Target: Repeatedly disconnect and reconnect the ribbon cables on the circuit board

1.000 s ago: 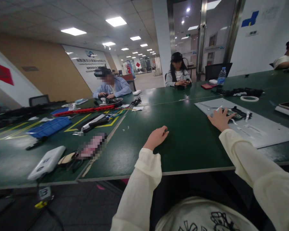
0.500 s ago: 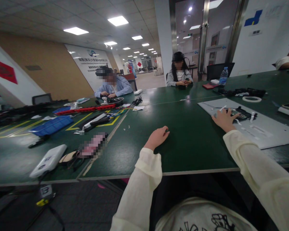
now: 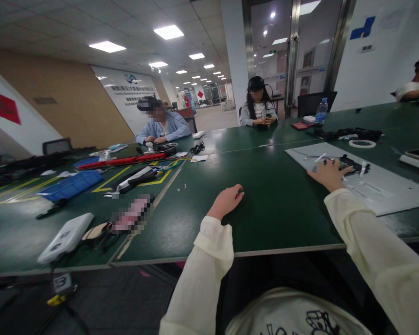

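Note:
My left hand (image 3: 226, 201) rests on the green table (image 3: 272, 209) with its fingers curled loosely, and a tiny dark object lies at the fingertips. My right hand (image 3: 329, 174) lies flat with fingers spread on a grey metal panel (image 3: 387, 186) at the right. Its fingertips touch a black part (image 3: 351, 164) with white tape strips lying on the panel. Both arms wear cream sleeves.
A tape roll (image 3: 361, 144), black cables and a water bottle (image 3: 321, 111) sit beyond the panel. At the left lie a white device (image 3: 66, 237), a blue tray (image 3: 71, 184) and a red bar (image 3: 125, 160). Three other people sit around the table.
My right hand has slid a little to the right along the panel, toward the black part. The left hand has stayed in place.

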A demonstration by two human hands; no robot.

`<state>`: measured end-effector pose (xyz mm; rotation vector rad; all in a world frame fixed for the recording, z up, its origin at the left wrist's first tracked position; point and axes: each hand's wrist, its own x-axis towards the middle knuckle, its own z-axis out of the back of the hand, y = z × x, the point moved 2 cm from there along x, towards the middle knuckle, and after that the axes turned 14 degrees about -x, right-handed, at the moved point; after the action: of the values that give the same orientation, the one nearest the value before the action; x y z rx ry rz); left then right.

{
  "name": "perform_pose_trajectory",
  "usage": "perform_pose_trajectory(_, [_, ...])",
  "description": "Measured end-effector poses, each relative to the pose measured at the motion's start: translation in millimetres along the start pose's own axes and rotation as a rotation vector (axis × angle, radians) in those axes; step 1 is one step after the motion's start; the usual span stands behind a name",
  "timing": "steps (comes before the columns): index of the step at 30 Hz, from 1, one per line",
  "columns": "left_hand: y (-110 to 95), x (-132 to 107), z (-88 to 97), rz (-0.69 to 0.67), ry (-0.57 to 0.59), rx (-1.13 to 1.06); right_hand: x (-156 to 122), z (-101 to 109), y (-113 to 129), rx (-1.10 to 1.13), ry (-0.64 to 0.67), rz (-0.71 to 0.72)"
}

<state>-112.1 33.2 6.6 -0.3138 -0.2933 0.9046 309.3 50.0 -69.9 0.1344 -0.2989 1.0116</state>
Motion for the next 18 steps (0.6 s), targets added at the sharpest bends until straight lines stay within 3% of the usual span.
perform_pose_trajectory(6, [1.6,1.1,-0.3,0.006,0.004,0.0,-2.9,1.7,-0.8,0.037,-0.072,-0.113])
perform_pose_trajectory(13, [1.4,0.0,0.5,0.015,0.015,-0.016,-2.0,3.4,-4.1,0.159,-0.027,-0.183])
perform_pose_trajectory(16, [0.9,0.3,0.6,0.019,0.018,-0.014,4.9,3.9,-14.8,0.297,0.001,-0.255])
perform_pose_trajectory(18, [0.8,1.1,0.1,0.006,0.009,-0.007,13.3,7.8,-28.2,0.327,-0.06,-0.258])
